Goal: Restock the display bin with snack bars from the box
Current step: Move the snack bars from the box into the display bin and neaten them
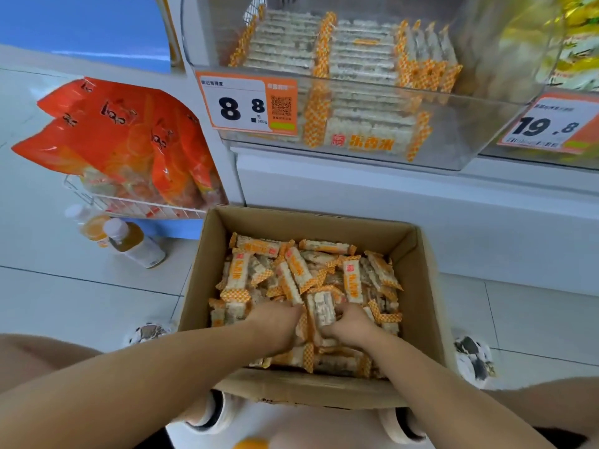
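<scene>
An open cardboard box (207,267) stands on the floor in front of me, filled with loose snack bars (298,273) in white and orange wrappers. Both hands are down in the pile, close together near the box's front. My left hand (275,322) is curled over several bars. My right hand (351,322) is closed around a few bars, one bar (322,307) standing up between the hands. Above, a clear display bin (479,124) on the shelf holds neat rows of the same bars (363,63) and carries an orange price tag (248,103).
Orange snack bags (123,134) fill a white wire basket (129,205) at the left, with two drink bottles (129,243) on the tiled floor below. A second bin with yellow packs (577,37) sits at the right. My knees and white shoes (214,413) flank the box.
</scene>
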